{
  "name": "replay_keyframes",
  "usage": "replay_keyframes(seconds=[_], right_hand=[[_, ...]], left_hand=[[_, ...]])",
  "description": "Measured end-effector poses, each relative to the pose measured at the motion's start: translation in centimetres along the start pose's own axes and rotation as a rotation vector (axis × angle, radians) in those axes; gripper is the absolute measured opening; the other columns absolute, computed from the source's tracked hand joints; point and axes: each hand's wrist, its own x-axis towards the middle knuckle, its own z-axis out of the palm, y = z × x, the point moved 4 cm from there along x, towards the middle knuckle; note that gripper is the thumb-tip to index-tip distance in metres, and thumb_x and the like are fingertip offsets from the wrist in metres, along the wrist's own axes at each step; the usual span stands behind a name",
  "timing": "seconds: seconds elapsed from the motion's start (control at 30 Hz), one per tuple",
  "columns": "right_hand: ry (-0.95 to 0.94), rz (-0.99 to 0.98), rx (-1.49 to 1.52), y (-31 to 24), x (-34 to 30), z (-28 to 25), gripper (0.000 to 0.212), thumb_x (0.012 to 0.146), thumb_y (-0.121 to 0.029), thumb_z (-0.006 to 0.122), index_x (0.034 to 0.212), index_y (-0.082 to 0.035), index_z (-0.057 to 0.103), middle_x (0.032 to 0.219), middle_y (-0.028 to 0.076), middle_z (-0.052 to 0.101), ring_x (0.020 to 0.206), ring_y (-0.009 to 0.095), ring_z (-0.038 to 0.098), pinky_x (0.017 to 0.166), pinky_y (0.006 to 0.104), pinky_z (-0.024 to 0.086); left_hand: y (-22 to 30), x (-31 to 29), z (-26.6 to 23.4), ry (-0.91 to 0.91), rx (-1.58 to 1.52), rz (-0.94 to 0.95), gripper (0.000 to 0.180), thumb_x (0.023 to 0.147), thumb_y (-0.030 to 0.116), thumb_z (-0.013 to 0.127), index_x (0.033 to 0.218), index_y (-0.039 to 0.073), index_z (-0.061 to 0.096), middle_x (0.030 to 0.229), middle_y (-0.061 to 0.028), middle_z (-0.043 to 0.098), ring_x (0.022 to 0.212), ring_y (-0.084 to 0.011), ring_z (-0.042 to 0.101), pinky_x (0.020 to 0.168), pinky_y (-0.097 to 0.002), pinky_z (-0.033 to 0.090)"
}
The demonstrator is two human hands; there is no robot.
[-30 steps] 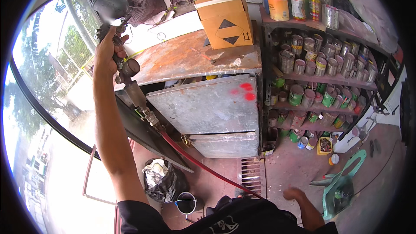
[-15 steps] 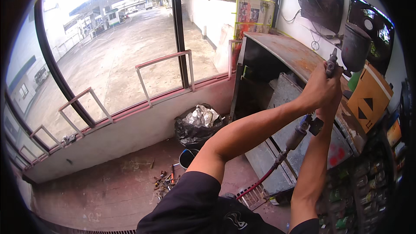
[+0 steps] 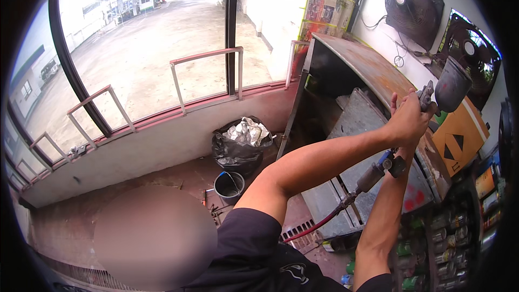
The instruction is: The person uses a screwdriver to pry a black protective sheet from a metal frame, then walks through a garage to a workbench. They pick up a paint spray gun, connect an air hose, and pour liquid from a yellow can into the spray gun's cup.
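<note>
Both arms reach up to the right to a spray gun with a dark grey cup tilted above it. My left hand crosses in front and is closed at the gun's body. Behind it, my right hand is partly hidden, with fingers curled round the gun near its trigger. A few fingertips stick up beyond the left hand; I cannot tell whose hand they belong to. Below the hands, a cylindrical air fitting with a round black part joins a dark red hose that runs down past my chest.
A rusty metal cabinet stands open beneath the gun. Nearby are a cardboard box, wall fans and shelved jars. A black trash bag and bucket stand near the windows. A blurred patch hides the lower-left floor.
The view has shifted, and a blurred patch now covers the tools on the floor. The gun and its cup tilt further right. Fingertips now stick up beside the left hand.
</note>
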Motion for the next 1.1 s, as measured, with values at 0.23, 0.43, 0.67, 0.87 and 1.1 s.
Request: replay_keyframes(seconds=[0.23,0.43,0.67,0.87,1.1], right_hand=[[0.017,-0.004,-0.008,-1.4,0.5,-1.4,0.044,0.109,-0.043,0.052,0.138,-0.009,0.054,0.122,0.003,0.064,0.110,0.015,0.061,0.092,0.0342,0.051],[0.016,0.006,0.002,-1.8,0.6,-1.8,0.045,0.109,-0.046,0.051,0.135,-0.010,0.056,0.120,0.003,0.065,0.107,0.015,0.062,0.091,0.0339,0.052],[0.022,0.024,0.016,-2.1,0.5,-1.9,0.046,0.109,-0.049,0.050,0.132,-0.010,0.058,0.117,0.002,0.067,0.104,0.014,0.063,0.089,0.0337,0.052],[0.054,0.014,0.083,-3.3,-0.4,-2.9,0.048,0.109,-0.052,0.050,0.129,-0.010,0.060,0.115,0.002,0.068,0.101,0.014,0.063,0.087,0.0334,0.053],[0.003,0.538,0.161,5.7,-16.2,0.9,0.059,0.107,-0.061,0.045,0.132,-0.010,0.060,0.128,0.008,0.068,0.099,0.022,0.068,0.091,0.0403,0.056]], left_hand=[[1.9,-0.5,-0.3,-0.133,-0.072,-0.057,0.047,0.093,0.043,0.066,0.111,-0.001,0.063,0.092,-0.0181,0.071,0.103,-0.0347,0.069,0.121,-0.0528,0.019],[2.7,-0.6,-0.2,-0.040,0.005,0.016,0.030,0.102,0.027,0.058,0.103,-0.003,0.065,0.087,-0.0154,0.066,0.085,-0.0255,0.062,0.087,-0.0388,0.047],[3.9,-0.7,-1.7,-0.194,-0.069,-0.012,0.030,0.103,0.026,0.057,0.102,-0.002,0.068,0.078,-0.0120,0.065,0.082,-0.0220,0.064,0.083,-0.0377,0.048],[7.6,-1.4,-3.3,-0.362,-0.196,-0.253,0.037,0.104,0.035,0.060,0.101,-0.001,0.067,0.073,-0.0092,0.062,0.052,-0.0167,0.056,0.045,-0.0348,0.045],[11.0,6.9,-4.1,-0.359,-0.188,-0.307,0.044,0.105,0.047,0.061,0.122,0.007,0.063,0.093,-0.0144,0.068,0.049,-0.0086,0.040,0.042,-0.0278,0.038]])
